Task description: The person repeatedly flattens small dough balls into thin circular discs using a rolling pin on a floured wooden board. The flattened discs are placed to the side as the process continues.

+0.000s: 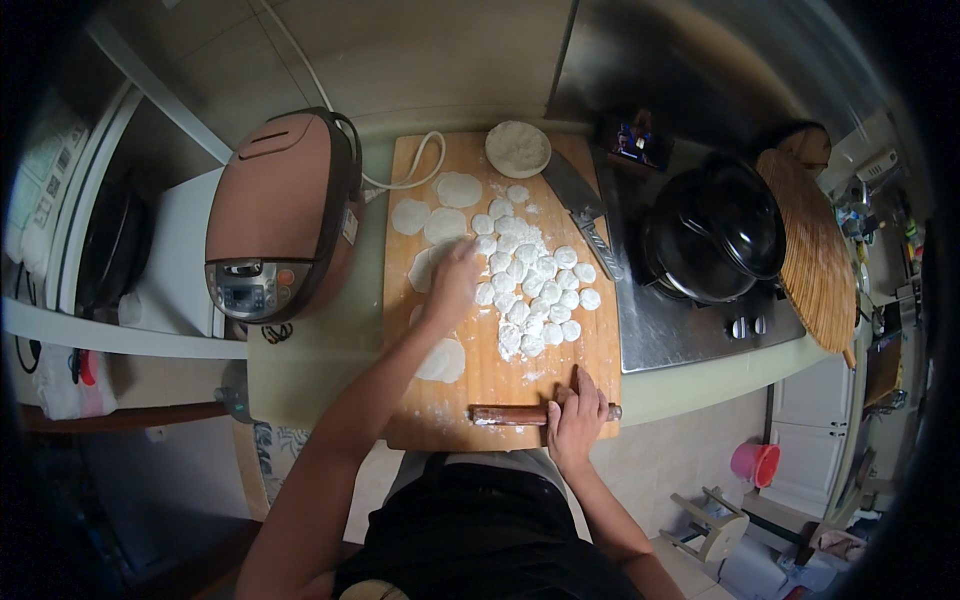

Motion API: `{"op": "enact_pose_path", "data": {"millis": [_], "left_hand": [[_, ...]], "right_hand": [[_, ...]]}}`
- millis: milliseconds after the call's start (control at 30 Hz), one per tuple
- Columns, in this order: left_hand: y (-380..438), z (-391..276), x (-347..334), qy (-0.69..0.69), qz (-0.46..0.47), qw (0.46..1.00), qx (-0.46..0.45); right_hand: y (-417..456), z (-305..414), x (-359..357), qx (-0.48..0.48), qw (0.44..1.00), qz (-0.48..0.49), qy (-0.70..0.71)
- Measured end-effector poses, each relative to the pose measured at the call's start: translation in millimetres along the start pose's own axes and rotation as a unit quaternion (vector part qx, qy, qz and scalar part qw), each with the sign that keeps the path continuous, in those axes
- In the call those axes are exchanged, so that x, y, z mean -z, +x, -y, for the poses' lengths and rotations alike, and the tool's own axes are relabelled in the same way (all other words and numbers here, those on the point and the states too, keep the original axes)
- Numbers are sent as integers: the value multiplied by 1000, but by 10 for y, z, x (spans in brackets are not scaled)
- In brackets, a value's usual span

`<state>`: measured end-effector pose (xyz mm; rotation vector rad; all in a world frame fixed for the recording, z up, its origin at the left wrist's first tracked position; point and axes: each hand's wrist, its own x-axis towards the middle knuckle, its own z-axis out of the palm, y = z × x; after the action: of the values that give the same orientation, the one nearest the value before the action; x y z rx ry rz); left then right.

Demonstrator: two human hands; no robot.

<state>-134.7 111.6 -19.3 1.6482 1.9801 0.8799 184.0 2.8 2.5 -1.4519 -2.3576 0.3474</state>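
On a wooden board (pixel 480 420) lies a heap of small floured dough discs (pixel 532 285). My left hand (pixel 453 283), blurred, reaches over the board to the heap's left edge; its fingertips are by a dough disc (pixel 486 244), and whether they pinch it is unclear. Under my left hand and forearm, several rolled-out dough wrappers are partly hidden. Further wrappers show at the upper left (pixel 444 226) and lower left (pixel 442 361). Near the board's front edge, my right hand (pixel 577 420) grips the right part of a dark wooden rolling pin (pixel 510 415), which lies crosswise.
A bowl of flour (pixel 517 148) and a cleaver (pixel 581 199) sit at the board's far right. Left of the board stands a rice cooker (pixel 281 202), its white cord looping onto the board. To the right, a black lidded pot (pixel 705 232) occupies the stove (pixel 660 345), beside a round woven lid (pixel 810 247).
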Motion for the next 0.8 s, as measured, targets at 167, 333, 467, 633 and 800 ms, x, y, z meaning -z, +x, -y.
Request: {"op": "enact_pose_path", "data": {"millis": [167,333,467,633,800], "left_hand": [[-835,-373,-288,209,-65,969,-119],[-1054,-459,-213,69,10,998,-4],[-1299,-729,-86,61,136,989,23],[-1431,-997,-402,-27,168,984,-45],[-1279,-975,-456,96,111,977,-154]], "right_hand": [[-27,-58,-90,11,999,-31,-3],[-42,-94,-93,15,999,-37,-17],[-81,-138,-45,1,1000,-4,-20],[303,71,-47,-53,996,11,-67],[958,123,-160,-108,989,14,-102]]}}
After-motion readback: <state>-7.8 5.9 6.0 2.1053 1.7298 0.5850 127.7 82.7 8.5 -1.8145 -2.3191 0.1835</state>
